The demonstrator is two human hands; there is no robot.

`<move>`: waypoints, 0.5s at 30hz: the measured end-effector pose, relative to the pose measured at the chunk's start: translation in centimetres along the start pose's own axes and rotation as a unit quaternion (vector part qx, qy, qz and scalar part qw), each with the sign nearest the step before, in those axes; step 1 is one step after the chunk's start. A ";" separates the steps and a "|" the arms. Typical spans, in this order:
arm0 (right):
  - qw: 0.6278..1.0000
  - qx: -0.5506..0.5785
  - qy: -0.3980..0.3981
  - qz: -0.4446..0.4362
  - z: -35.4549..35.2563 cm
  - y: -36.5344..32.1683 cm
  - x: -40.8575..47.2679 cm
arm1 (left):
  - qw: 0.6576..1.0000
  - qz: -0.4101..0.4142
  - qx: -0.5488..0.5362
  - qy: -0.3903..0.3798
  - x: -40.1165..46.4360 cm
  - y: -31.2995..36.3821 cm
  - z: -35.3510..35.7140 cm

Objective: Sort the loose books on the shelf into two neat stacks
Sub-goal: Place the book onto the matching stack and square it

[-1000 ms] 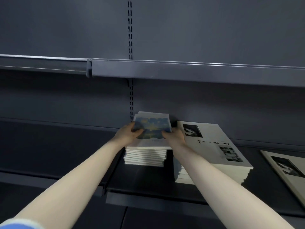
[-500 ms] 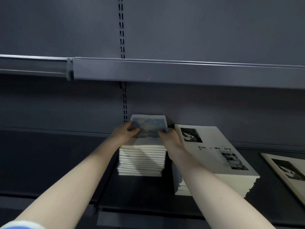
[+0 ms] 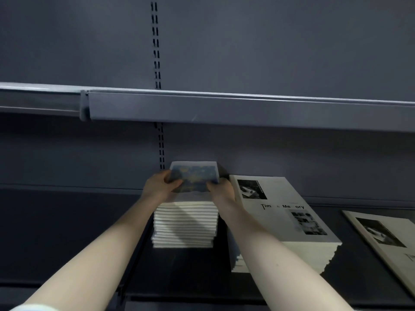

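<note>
A tall stack of small white books stands on the dark shelf. Its top book has a blue and yellow cover. My left hand grips that book's left edge and my right hand grips its right edge, thumbs on the cover. To the right lies a wider stack of large pale books, its top cover printed with black-and-white photos. One more large pale book lies loose at the far right.
The upper shelf's grey front rail runs across above the hands. A slotted upright sits in the back wall behind the small stack. Dark shelf surface stretches to the left of the stacks.
The view has shifted so the stacks sit slightly more to the right and lower. Both hands stay on the blue-covered top book, which now sits higher on its stack's back edge.
</note>
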State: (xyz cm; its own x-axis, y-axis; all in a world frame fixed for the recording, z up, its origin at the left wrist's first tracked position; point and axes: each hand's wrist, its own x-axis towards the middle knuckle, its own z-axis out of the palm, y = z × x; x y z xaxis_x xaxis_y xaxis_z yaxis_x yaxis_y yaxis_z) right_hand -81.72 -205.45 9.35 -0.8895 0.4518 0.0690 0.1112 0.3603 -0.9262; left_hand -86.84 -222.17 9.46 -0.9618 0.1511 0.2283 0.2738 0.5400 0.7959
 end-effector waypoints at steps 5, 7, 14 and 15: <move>0.999 -0.034 -0.008 -0.003 -1.4 -0.8 -1.9 | 0.983 0.045 0.157 0.082 -2.1 1.8 -0.6; 0.997 -0.078 -0.007 -0.022 -2.3 -0.7 -2.5 | 0.979 0.045 0.179 0.089 -3.1 2.4 -1.0; 0.983 -0.170 0.003 -0.072 -7.0 1.7 -5.2 | 0.985 0.059 0.151 0.059 -7.2 2.7 -1.3; 0.981 -0.179 0.007 -0.076 -7.8 2.1 -5.6 | 0.987 0.056 0.144 0.047 -7.7 2.8 -1.4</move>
State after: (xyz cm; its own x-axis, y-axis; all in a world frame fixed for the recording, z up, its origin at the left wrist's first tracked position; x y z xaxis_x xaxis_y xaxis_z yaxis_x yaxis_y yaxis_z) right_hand -73.10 -200.87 9.93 -0.9019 0.3806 0.2043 0.1276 0.6866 -0.7158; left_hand -78.70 -222.97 10.72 -0.9175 0.1532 0.3671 0.3529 0.7395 0.5733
